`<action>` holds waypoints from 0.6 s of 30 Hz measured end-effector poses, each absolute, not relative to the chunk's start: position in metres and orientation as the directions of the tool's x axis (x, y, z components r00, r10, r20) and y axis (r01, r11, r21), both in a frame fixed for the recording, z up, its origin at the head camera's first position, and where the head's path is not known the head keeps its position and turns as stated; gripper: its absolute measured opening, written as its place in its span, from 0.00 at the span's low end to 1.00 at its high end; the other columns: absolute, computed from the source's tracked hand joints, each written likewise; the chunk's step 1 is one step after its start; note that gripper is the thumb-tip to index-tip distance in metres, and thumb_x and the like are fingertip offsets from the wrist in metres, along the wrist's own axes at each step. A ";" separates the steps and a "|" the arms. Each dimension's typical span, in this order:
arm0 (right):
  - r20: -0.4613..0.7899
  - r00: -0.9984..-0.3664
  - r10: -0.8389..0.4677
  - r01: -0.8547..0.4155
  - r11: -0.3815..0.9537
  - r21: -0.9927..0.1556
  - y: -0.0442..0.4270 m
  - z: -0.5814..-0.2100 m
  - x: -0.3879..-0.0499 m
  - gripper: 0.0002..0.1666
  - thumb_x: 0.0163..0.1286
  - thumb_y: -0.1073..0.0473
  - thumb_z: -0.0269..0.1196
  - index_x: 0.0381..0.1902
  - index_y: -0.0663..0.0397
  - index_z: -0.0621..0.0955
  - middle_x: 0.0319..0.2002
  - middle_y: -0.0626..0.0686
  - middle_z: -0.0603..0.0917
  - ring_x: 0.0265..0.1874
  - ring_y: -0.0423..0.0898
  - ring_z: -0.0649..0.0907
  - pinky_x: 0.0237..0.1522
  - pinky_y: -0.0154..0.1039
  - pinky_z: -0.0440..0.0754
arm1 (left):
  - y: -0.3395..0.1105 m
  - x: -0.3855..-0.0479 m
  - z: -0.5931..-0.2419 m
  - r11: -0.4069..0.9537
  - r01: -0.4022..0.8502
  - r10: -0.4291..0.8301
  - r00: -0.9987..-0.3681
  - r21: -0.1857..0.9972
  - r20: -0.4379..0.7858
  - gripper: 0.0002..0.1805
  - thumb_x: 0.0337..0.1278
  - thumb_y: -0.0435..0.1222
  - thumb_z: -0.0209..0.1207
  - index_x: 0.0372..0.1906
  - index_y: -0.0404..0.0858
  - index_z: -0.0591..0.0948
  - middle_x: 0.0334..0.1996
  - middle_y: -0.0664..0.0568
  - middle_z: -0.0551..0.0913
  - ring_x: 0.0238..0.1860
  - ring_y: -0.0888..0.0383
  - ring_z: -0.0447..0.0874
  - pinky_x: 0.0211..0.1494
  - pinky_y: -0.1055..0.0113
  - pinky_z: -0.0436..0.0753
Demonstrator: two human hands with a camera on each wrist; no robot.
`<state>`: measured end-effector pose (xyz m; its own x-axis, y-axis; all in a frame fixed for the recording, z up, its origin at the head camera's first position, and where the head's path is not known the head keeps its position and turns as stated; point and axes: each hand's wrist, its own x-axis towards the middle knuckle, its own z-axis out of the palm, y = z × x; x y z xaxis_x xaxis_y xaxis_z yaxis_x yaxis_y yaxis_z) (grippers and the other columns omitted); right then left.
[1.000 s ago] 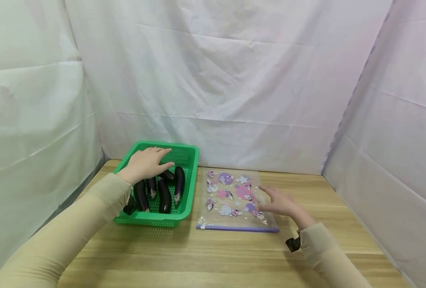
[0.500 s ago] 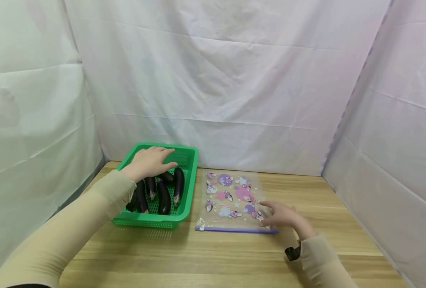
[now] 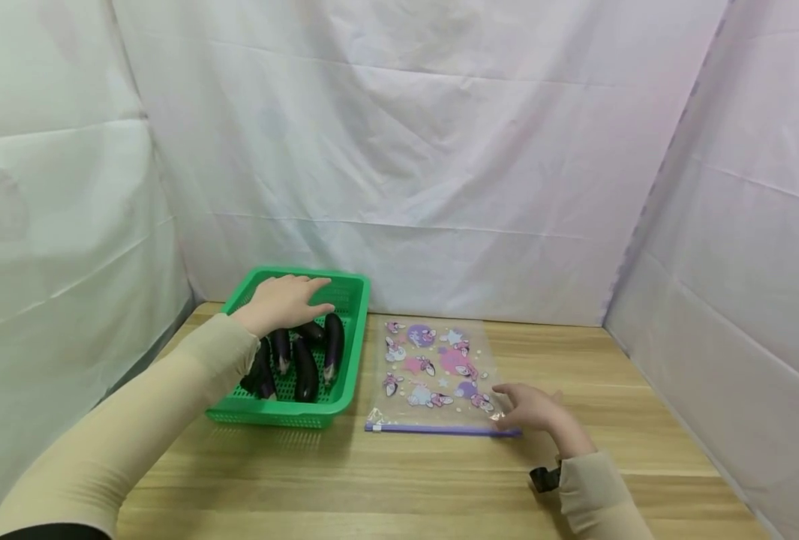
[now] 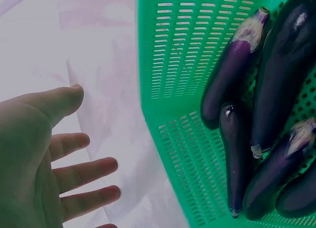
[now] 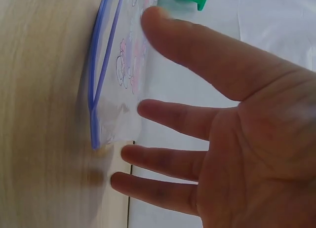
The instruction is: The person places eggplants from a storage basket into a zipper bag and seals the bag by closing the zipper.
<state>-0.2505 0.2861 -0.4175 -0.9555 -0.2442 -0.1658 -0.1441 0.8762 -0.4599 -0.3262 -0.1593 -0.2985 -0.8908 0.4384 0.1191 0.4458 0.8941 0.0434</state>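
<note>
My left hand hovers over the left side of a green plastic basket, fingers spread and holding nothing. Several dark purple eggplants lie inside; the left wrist view shows the hand apart from the eggplants. To the right, a clear zipper bag with pink and purple cartoon prints lies flat, its purple zip edge towards me. My right hand is above the bag's near right corner with its fingers extended. In the right wrist view nothing sits in that hand, and the bag's zip edge is beyond the fingertips.
The basket and bag rest on a light wooden table. White cloth walls enclose it at the back and both sides. A small white slider sits at the left end of the bag's zip.
My right hand has moved nearer, from beside the middle of the bag to its near right corner. The left hand has shifted only slightly to the right. The eggplants stay in the basket.
</note>
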 end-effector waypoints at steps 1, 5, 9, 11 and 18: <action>-0.168 -0.953 -0.254 -0.148 0.870 -0.471 0.286 -0.419 -0.250 0.48 0.48 0.51 0.76 0.64 0.64 0.72 0.61 0.70 0.73 0.60 0.71 0.70 0.62 0.71 0.54 | -0.159 -0.327 -0.298 0.893 0.448 0.441 -0.891 0.046 0.113 0.35 0.67 0.54 0.53 0.73 0.42 0.64 0.63 0.37 0.72 0.53 0.41 0.78 0.34 0.53 0.79; -0.171 -0.949 -0.265 -0.154 0.861 -0.484 0.284 -0.422 -0.249 0.45 0.47 0.54 0.76 0.62 0.65 0.74 0.59 0.69 0.75 0.58 0.69 0.73 0.58 0.64 0.67 | -0.158 -0.328 -0.297 0.894 0.444 0.439 -0.895 0.068 0.076 0.36 0.67 0.54 0.52 0.74 0.42 0.63 0.62 0.38 0.74 0.38 0.50 0.83 0.22 0.62 0.71; -0.157 -0.956 -0.248 -0.151 0.874 -0.462 0.282 -0.423 -0.247 0.47 0.43 0.55 0.77 0.62 0.64 0.74 0.59 0.68 0.75 0.58 0.68 0.73 0.59 0.64 0.66 | -0.159 -0.329 -0.299 0.897 0.436 0.433 -0.900 0.075 0.052 0.37 0.67 0.55 0.52 0.74 0.43 0.62 0.61 0.40 0.76 0.26 0.57 0.78 0.18 0.64 0.66; -0.153 -0.960 -0.234 -0.140 0.877 -0.460 0.280 -0.423 -0.246 0.48 0.40 0.56 0.78 0.62 0.63 0.74 0.59 0.67 0.75 0.59 0.67 0.72 0.59 0.65 0.65 | -0.159 -0.328 -0.300 0.897 0.436 0.434 -0.900 0.078 0.046 0.37 0.67 0.55 0.52 0.74 0.43 0.62 0.60 0.40 0.76 0.23 0.59 0.76 0.18 0.64 0.64; -0.121 -0.977 -0.176 -0.115 0.911 -0.397 0.277 -0.427 -0.239 0.47 0.37 0.56 0.78 0.61 0.54 0.77 0.52 0.61 0.79 0.49 0.62 0.78 0.50 0.66 0.72 | -0.154 -0.334 -0.307 0.890 0.448 0.447 -0.894 0.088 0.027 0.36 0.67 0.55 0.52 0.74 0.43 0.62 0.58 0.42 0.78 0.22 0.59 0.76 0.17 0.64 0.65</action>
